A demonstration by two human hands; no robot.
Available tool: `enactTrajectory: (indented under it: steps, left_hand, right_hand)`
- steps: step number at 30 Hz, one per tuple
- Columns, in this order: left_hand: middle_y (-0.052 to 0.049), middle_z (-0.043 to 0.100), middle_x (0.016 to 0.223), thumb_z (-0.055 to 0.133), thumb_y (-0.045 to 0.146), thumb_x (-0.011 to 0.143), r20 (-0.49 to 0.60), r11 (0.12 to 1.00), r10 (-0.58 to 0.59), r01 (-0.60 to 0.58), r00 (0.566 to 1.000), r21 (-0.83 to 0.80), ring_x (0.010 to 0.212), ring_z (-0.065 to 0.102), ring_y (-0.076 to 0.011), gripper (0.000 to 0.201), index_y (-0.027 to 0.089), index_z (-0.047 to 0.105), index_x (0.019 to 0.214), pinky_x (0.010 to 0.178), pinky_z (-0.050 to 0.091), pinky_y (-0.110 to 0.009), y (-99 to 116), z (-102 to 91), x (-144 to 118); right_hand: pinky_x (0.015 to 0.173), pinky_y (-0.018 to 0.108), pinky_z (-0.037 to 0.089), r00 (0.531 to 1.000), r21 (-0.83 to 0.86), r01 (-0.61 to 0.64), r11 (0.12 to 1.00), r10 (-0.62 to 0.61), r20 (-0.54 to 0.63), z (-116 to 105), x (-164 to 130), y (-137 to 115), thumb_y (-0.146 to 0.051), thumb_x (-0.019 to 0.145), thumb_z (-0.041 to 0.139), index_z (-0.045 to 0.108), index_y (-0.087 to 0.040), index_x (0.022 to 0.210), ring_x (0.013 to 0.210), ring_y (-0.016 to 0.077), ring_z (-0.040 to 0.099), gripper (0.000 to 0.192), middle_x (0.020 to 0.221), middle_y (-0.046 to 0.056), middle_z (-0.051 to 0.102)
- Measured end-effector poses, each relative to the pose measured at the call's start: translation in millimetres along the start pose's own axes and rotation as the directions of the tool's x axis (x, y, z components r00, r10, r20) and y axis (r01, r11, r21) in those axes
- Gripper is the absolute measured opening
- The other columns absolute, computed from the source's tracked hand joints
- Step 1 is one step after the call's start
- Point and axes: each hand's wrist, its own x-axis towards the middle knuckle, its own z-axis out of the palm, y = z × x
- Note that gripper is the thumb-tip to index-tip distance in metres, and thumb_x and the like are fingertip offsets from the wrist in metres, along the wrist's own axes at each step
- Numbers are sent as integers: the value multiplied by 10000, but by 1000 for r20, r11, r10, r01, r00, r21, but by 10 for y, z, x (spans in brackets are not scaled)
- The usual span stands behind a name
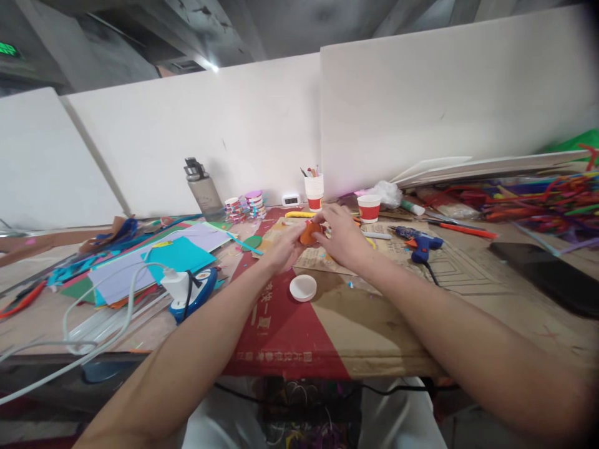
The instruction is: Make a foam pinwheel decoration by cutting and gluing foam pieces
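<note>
Your left hand and right hand meet over the cardboard-covered worktop, both grips closed on a small orange piece held between them, just above the surface. White round lid lies near, in front of your hands. Blue glue gun rests to your right; red-and-white paper cup stands just behind your right hand.
</note>
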Motion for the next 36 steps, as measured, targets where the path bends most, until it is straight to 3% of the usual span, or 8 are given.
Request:
enactTrajectory:
  steps: [13,17,20,24,29,32,36]
  left_hand:
    - [-45,714,859,652,218,858,-53,994,-26,20,998,-106,737,652,-131,99,134,688,898,698,529,-252,15,33,6]
    - [-54,717,877,618,226,881,-57,994,-44,38,997,-103,754,657,-140,132,125,691,925,708,548,-268,34,29,14]
    - [-62,726,911,579,232,910,-141,992,-76,61,987,-108,759,661,-148,157,128,683,965,692,558,-283,50,-46,54]
    - [-54,723,864,628,334,905,-272,987,-128,95,954,-131,707,659,-156,189,150,665,926,629,563,-301,79,-161,100]
    - [-28,707,804,834,352,722,-156,998,-57,58,986,-1,649,629,-126,339,139,692,944,556,536,-249,91,-151,61]
    - [-23,709,806,895,295,630,-95,995,-18,27,995,91,637,630,-112,428,129,699,972,543,514,-223,81,-123,29]
    - [-34,716,830,903,299,615,-126,996,-8,20,992,89,670,659,-135,481,127,675,1001,545,507,-231,78,-142,28]
  right_hand:
    - [875,404,413,998,-23,49,999,-48,39,-28,11,-47,-90,740,586,537,-217,804,977,268,477,150,962,85,613]
    - [772,339,429,996,107,-72,992,66,59,-38,18,-89,-87,720,577,536,-206,806,834,207,521,152,850,43,613]
    - [743,308,447,979,329,-206,922,196,63,-58,38,-80,-150,755,579,587,-185,886,760,161,546,136,850,23,632]
    - [635,282,450,922,550,-377,745,359,145,-102,80,-28,-255,739,629,637,-176,845,633,129,542,133,710,-20,609]
    - [535,265,438,865,708,-469,528,436,248,-121,93,-16,-366,591,784,626,-182,679,512,109,512,258,542,-41,572]
    - [581,289,500,859,722,-479,499,434,270,-127,92,-35,-401,547,837,658,-177,668,527,123,557,311,549,-22,610]
    - [703,341,559,860,698,-487,526,428,277,-130,98,-49,-366,678,782,693,-166,698,600,158,629,220,584,8,656]
